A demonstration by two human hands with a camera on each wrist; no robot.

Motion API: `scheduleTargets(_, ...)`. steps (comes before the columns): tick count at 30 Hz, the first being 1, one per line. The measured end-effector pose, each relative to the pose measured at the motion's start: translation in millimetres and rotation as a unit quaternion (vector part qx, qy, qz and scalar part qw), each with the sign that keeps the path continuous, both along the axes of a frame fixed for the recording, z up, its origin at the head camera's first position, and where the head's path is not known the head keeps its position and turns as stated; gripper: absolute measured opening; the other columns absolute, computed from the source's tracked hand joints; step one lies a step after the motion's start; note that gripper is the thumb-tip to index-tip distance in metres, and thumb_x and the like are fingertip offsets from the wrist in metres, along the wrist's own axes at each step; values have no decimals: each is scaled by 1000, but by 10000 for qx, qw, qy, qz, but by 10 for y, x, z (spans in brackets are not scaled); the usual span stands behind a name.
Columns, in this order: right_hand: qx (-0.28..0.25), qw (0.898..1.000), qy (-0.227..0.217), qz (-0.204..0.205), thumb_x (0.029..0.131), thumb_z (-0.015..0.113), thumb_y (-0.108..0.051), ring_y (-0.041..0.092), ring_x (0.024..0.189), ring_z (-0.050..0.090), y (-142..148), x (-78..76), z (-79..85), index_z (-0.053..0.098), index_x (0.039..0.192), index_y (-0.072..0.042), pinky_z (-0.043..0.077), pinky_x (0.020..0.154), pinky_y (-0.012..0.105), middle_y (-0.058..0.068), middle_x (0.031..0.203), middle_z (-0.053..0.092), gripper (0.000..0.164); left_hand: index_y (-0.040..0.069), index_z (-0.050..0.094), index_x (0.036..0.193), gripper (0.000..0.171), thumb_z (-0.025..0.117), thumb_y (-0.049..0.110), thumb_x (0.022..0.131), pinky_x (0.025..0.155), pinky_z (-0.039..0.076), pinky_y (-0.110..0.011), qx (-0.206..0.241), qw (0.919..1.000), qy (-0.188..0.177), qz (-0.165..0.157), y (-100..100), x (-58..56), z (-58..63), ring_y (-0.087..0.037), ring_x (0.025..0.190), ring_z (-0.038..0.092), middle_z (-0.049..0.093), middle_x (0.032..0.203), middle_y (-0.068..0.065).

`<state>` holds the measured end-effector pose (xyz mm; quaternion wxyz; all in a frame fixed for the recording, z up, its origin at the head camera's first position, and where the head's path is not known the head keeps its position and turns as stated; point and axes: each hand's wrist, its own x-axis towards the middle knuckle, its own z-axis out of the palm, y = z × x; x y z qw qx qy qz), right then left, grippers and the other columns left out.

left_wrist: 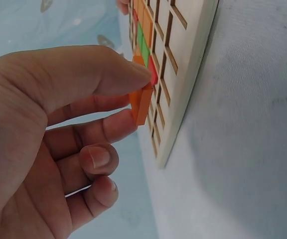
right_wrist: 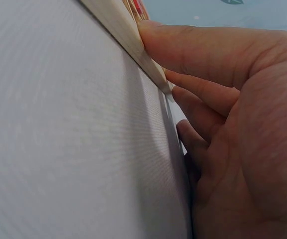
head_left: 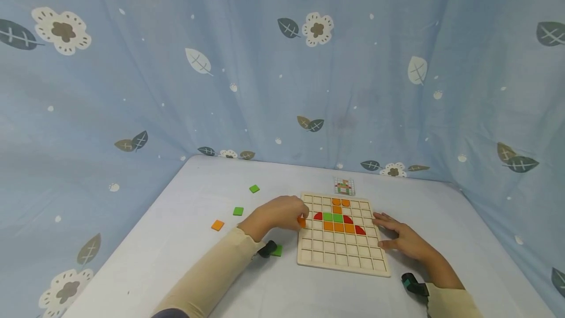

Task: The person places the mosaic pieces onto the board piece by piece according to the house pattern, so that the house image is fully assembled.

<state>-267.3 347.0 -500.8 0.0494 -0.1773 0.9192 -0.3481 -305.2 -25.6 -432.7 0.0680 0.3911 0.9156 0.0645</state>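
My left hand (head_left: 282, 211) pinches an orange square tile (left_wrist: 142, 102) between thumb and fingers at the left edge of a wooden grid board (head_left: 340, 259). The tile stands tilted close over the board's edge cells in the left wrist view. On the board lie orange round pieces (head_left: 341, 202), orange squares (head_left: 339, 227), green squares (head_left: 333, 217) and red quarter-round pieces (head_left: 360, 230). Along the right edge of the board, my right hand (head_left: 403, 239) rests with fingers extended, thumb and fingertips touching the wooden rim in the right wrist view.
Loose on the white table (head_left: 176, 269), left of the board, are an orange tile (head_left: 217, 225) and green tiles (head_left: 238, 211), one of them partly behind the left wrist's black camera (head_left: 267, 249). A small pattern card (head_left: 344, 186) lies behind the board. A blue curtain (head_left: 265, 72) hangs behind.
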Motion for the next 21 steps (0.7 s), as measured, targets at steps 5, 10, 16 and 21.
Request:
scheduleTargets(5,11,10000,-79,-13,75,80,-34,49,139,17,-3,2,6,54,137,-3,16,103,71,22,152,31,74,18,73,94,16,78,16,79,66,45,-23,71,9999,-122,-35,71,-27,-28,-8,70,52,59,78,12)
scheduleTargets(10,-24,10000,-49,-14,75,81,-32,49,139,17,-4,3,15,55,137,-3,16,102,71,22,152,32,74,18,72,94,15,76,16,80,67,46,-24,109,9998,-141,-88,135,-59,-58,-8,70,52,59,79,12)
scheduleTargets(16,-62,10000,-44,5,74,81,-30,49,139,17,-10,6,20,55,136,-3,16,102,71,21,151,33,73,17,71,93,13,77,20,82,67,45,-24,2,9997,-240,-54,207,-60,-57,-9,70,52,58,78,11)
scheduleTargets(21,-35,10000,-40,-47,74,81,-32,49,140,17,-13,6,11,55,137,-3,15,103,71,21,152,33,74,17,70,90,11,76,16,81,65,44,-25,-87,9997,-246,-1,262,-53,-42,-10,70,51,57,77,11)
